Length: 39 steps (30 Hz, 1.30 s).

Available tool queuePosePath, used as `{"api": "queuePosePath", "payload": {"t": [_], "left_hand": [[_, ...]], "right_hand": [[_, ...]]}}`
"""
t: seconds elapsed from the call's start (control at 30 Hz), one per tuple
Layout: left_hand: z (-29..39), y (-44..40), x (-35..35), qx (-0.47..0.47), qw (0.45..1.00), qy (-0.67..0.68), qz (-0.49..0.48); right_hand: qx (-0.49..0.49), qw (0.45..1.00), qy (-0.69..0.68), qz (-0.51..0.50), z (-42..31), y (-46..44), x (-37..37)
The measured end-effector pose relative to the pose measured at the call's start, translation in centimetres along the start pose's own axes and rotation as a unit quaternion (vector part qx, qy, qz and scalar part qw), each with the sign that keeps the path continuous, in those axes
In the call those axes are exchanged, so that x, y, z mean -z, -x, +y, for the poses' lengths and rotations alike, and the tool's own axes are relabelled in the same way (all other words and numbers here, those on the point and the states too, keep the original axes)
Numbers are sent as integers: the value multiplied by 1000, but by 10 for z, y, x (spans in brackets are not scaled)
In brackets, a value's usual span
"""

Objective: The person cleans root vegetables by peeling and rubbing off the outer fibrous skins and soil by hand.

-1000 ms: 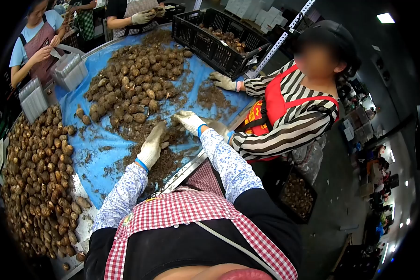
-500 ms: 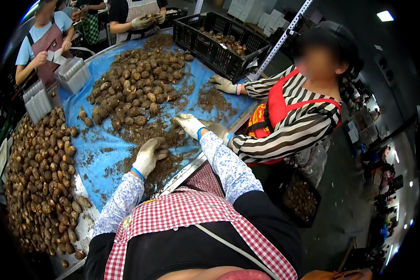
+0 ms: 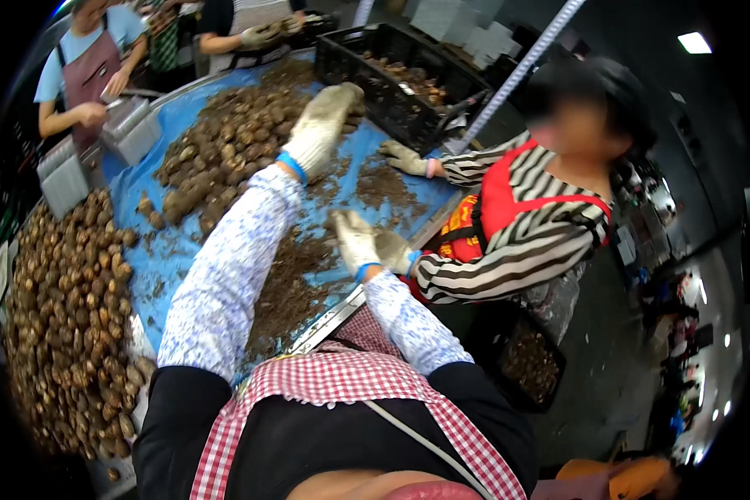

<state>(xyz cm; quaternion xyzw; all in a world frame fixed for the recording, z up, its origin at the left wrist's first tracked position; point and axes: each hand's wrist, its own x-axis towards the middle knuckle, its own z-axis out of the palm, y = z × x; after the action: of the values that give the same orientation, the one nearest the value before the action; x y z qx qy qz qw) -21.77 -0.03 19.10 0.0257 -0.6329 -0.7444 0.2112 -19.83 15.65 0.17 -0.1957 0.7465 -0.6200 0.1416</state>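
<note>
My left hand [image 3: 318,129], in a white knitted glove with soiled fingers, is stretched over the far right part of a heap of brown taro-like tubers [image 3: 233,146]. Its fingers are blurred and turned away, so whether it grips anything is hidden. My right hand [image 3: 357,240], gloved too, hovers low near the blue sheet's right edge, fingers partly extended and nothing visible in them. Beneath and left of it lies loose dirt and root debris [image 3: 287,271] on the blue sheet [image 3: 171,275]. A co-worker's gloved hand [image 3: 394,250] is right beside my right hand.
A black crate [image 3: 333,62] with tubers stands at the table's far right. Another tuber pile [image 3: 67,325] lies at left, near stacked clear trays [image 3: 65,179]. A person in stripes [image 3: 508,242] stands close on the right; other people work across the table.
My left hand has swung from the near debris forward and right, over the far part of the heap. My right hand has shifted slightly right. Co-workers' hands by the trays have moved a little.
</note>
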Motion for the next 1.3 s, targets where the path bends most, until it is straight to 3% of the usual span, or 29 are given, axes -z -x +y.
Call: {"api": "queuePosePath", "payload": {"t": [0.03, 0.07, 0.1, 0.13, 0.17, 0.23, 0.3, 0.33, 0.37, 0.4, 0.43, 0.47, 0.53, 0.6, 0.8, 0.83, 0.9, 0.93, 0.97, 1.1, 1.17, 1.2, 1.27, 1.3], "left_hand": [[-30, -2, 11, -22, 1000, 11, -10], [-71, -19, 24, 43, 999, -2, 0], [-88, -13, 28, 100, 995, 0, 14], [-103, -6, 33, 157, 987, 4, 28], [-120, 0, 37, 213, 976, 9, 42], [-199, 1, 60, 111, 993, 13, 37], [-138, 60, 41, 205, 968, 127, 64], [-124, 98, 57, 189, 976, 103, 39], [-102, 160, 73, 132, 991, -1, 2], [-78, 225, 88, 53, 983, -175, -31], [-57, 296, 104, 1, 938, -344, -42], [-68, 366, 140, -46, 816, -573, -61], [-35, 491, 149, 12, 830, -557, 26], [-40, 526, 157, 93, 828, -544, 94], [-61, 476, 127, 145, 918, -291, 226], [-80, 473, 133, 231, 921, -64, 307], [-80, 447, 121, 189, 911, 57, 363], [-84, 441, 122, 174, 903, 93, 381], [-88, 439, 125, 171, 901, 97, 388], [-103, 426, 142, 165, 898, 128, 387], [-106, 414, 142, 162, 894, 148, 391], [-105, 406, 142, 148, 908, 148, 363], [-106, 388, 147, 119, 932, 146, 308], [-112, 379, 153, 129, 928, 181, 298]], "right_hand": [[5, 999, -36, 18, -19, 13, 4], [65, 995, 52, 53, -34, 18, 7], [-13, 999, 12, 38, -72, 28, 9], [17, 999, -32, 16, -92, 28, 11], [69, 995, 60, 42, -90, 7, 13], [206, 947, 229, 90, -94, -42, 14], [320, 881, 336, 86, -101, -102, 16], [309, 904, 281, 94, -111, -132, 13], [284, 887, 352, 89, -118, -163, 20], [207, 918, 332, 58, -116, -195, 31], [176, 925, 329, 71, -113, -224, 45], [227, 871, 404, 164, -118, -236, 52], [166, 913, 341, 152, -124, -239, 67], [166, 911, 339, 164, -119, -240, 63], [180, 939, 284, 76, -74, -224, 10], [193, 930, 308, 59, -82, -206, 6], [225, 904, 363, 37, -78, -195, -1], [171, 920, 351, -9, -85, -181, -4], [191, 938, 290, -21, -74, -171, -5], [24, 967, 210, -141, -85, -98, -3], [28, 976, 177, -127, -24, -100, -16], [-26, 971, 164, -170, -38, -75, -12], [63, 964, 208, -154, 23, -77, -20], [-14, 979, 109, -174, 19, -60, -21]]}}
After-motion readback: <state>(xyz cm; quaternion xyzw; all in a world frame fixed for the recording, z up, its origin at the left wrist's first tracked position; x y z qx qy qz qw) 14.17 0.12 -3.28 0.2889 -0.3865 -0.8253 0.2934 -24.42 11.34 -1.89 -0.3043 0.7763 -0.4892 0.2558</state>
